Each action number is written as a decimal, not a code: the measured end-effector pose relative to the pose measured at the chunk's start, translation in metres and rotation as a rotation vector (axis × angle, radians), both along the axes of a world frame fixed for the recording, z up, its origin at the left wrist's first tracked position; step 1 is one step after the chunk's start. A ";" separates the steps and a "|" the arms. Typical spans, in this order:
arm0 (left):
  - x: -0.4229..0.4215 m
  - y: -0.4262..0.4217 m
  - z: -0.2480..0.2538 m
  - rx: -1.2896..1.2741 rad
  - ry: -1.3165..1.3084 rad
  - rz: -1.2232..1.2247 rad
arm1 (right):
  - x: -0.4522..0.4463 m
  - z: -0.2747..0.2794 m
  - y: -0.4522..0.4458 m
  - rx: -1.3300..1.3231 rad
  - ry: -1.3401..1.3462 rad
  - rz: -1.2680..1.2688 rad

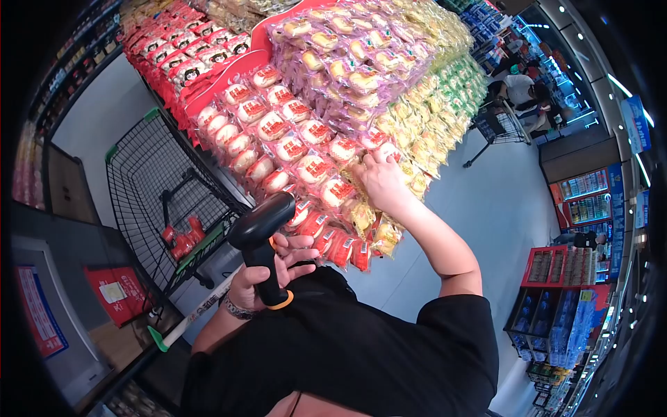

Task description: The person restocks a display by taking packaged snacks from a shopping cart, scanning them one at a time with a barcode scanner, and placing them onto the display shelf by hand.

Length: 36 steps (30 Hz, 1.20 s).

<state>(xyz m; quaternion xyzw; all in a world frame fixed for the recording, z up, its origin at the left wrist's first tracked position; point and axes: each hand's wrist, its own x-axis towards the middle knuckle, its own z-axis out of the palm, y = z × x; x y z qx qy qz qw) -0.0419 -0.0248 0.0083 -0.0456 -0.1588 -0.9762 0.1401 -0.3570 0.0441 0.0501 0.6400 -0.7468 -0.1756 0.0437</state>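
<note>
My left hand (286,261) is wrapped round the handle of a black barcode scanner (262,221), whose grip ends in an orange ring. The scanner's head points up and away from me, over the near corner of the display. Out on the heap of wrapped pastries, my right hand (383,183) has its fingers curled down on a clear packet with red print (390,151). Rows of similar round white pastries (313,168) with red lettering lie to its left. Yellow-wrapped pastries (408,118) are on its other side. My fingertips are partly hidden among the packets.
A black wire shopping cart (139,181) stands at left, with red packets (184,240) inside. Purple-wrapped pastries (361,52) are piled higher behind a red divider (261,36). At upper right, people (517,89) stand near another cart (501,125). Stocked shelves (549,320) line the right.
</note>
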 end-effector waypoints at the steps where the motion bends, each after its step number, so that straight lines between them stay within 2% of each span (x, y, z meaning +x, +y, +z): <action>1: 0.000 0.000 0.000 -0.002 0.002 -0.002 | 0.000 -0.002 0.000 0.002 0.018 -0.012; 13: 0.001 -0.003 -0.005 0.026 0.001 0.017 | -0.016 0.016 0.019 0.021 -0.005 -0.031; 16: -0.001 -0.005 -0.002 0.040 0.004 0.011 | -0.010 0.022 0.022 0.126 -0.003 -0.082; 20: -0.005 -0.006 -0.003 0.045 -0.001 -0.004 | -0.013 0.023 0.027 0.052 -0.040 -0.069; 25: -0.006 -0.007 -0.005 0.046 -0.031 -0.013 | -0.009 0.052 0.010 -0.160 -0.113 -0.022; 31: -0.006 -0.005 -0.004 0.046 -0.046 -0.018 | 0.002 0.035 -0.043 -0.029 -0.075 -0.015; 34: -0.002 -0.004 -0.003 0.048 -0.040 0.015 | -0.003 0.012 -0.054 0.013 0.031 0.034; 36: 0.002 -0.005 -0.001 0.056 -0.052 0.035 | -0.004 0.013 -0.053 0.044 -0.001 0.003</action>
